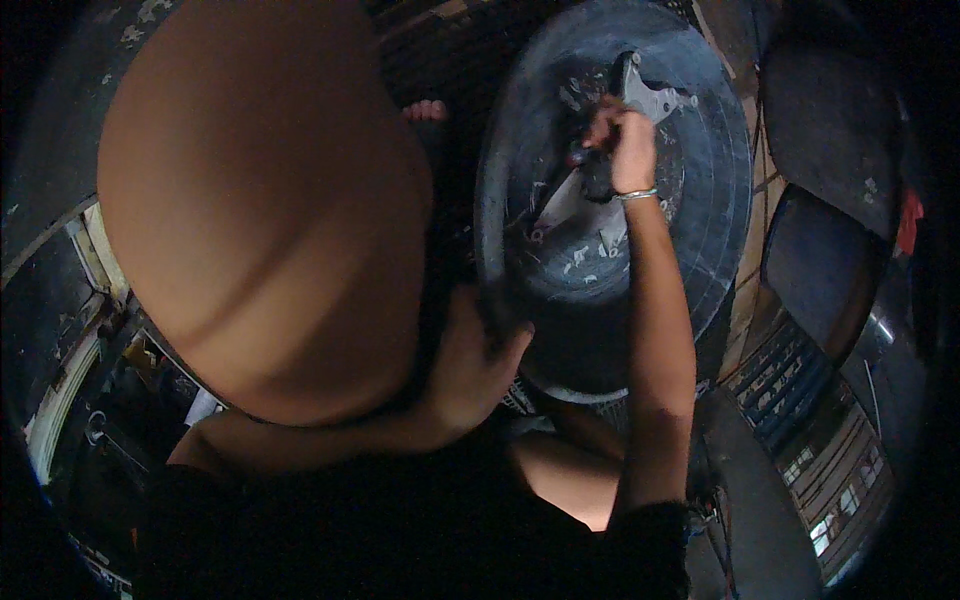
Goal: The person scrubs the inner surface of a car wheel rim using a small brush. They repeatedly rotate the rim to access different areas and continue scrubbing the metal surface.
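Observation:
In front of me stands a wide grey-blue basin point(720, 187). A pale metal bracket with several arms point(651, 97) lies in it, its arm ends having bolt holes. Whitish flecks dot the basin floor. My right hand point(634, 146), a thin bracelet at its wrist, reaches over the middle of the bracket. Its fingers are curled and blurred, and whatever may be between them is unclear. My left hand point(480, 371) is low beside the basin's near left rim, thumb apart from the fingers. Shadow hides whether it grips the rim.
My bent bare knee point(262, 210) fills much of the left side, with toes point(426, 111) beyond it. Dark panels point(825, 135) and a slatted object point(787, 379) stand right of the basin. A ring-ended metal rod point(112, 442) lies at lower left.

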